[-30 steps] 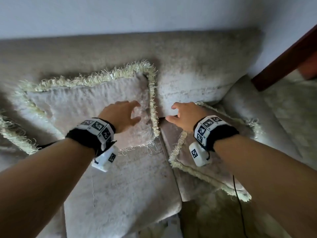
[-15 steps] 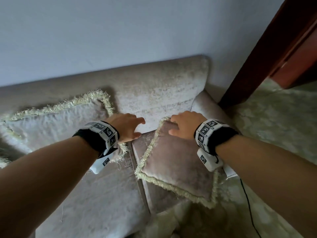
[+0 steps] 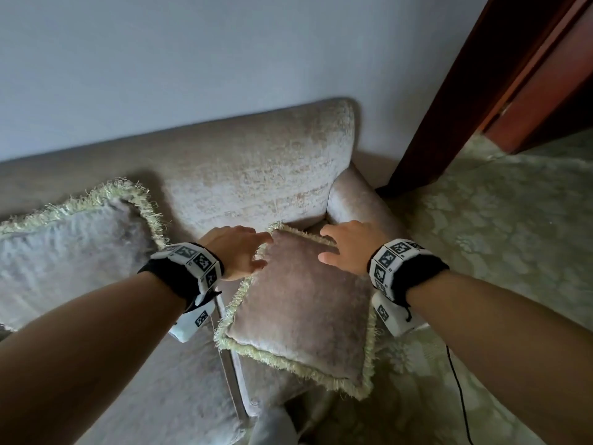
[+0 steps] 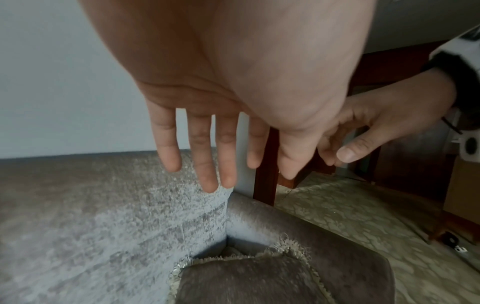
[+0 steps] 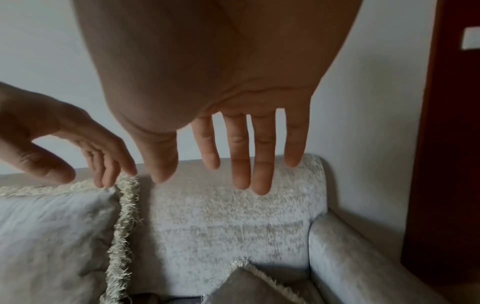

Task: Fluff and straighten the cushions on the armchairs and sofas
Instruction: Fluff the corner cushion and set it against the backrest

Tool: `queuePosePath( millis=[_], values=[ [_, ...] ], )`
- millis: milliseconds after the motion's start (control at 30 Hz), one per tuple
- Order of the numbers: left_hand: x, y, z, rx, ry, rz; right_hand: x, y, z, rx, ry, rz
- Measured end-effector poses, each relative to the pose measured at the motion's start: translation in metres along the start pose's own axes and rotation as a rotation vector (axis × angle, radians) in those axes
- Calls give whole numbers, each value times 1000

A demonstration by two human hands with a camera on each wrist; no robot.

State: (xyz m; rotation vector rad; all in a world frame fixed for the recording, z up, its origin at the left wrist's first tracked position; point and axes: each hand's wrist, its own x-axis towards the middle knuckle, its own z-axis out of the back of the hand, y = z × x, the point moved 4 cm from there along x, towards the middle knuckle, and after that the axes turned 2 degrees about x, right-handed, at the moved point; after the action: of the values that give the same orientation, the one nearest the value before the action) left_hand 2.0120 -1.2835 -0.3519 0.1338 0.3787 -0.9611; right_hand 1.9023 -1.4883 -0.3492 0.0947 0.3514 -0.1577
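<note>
Both hands have shifted right, over the flat cushion (image 3: 298,303). Left hand (image 3: 236,252) and right hand (image 3: 348,247) hover open, holding nothing. Two cushions: the second (image 3: 64,248) leans against the sofa (image 3: 256,178).

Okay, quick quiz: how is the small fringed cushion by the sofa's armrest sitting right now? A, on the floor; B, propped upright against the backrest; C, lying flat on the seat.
C: the small cushion lies flat on the seat, both open hands above its far edge.
</note>
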Motion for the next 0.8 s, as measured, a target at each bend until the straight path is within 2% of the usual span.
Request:
queuePosePath(
  millis=[100,200,300,400,467,567,700,800],
  values=[
    [46,22,-23,-64,1,21,34,-21,-17,157,-76,-94],
    [100,44,-53,-220,-12,73,72,-52,-52,381,-188,-256],
    [148,63,-100,-457,-47,189,103,-87,-115,646,-215,-430],
    [184,73,-158,-684,-38,281,112,-119,-186,852,-247,-619],
    [203,74,-193,-814,-33,338,108,-137,-233,899,-232,-738],
    [229,69,-244,-888,-35,393,102,-157,-301,958,-200,-876],
    [253,63,-312,-912,21,446,105,-168,-383,1001,-221,-946],
    [260,63,-348,-938,49,531,106,-162,-424,1019,-268,-966]
  ],
)
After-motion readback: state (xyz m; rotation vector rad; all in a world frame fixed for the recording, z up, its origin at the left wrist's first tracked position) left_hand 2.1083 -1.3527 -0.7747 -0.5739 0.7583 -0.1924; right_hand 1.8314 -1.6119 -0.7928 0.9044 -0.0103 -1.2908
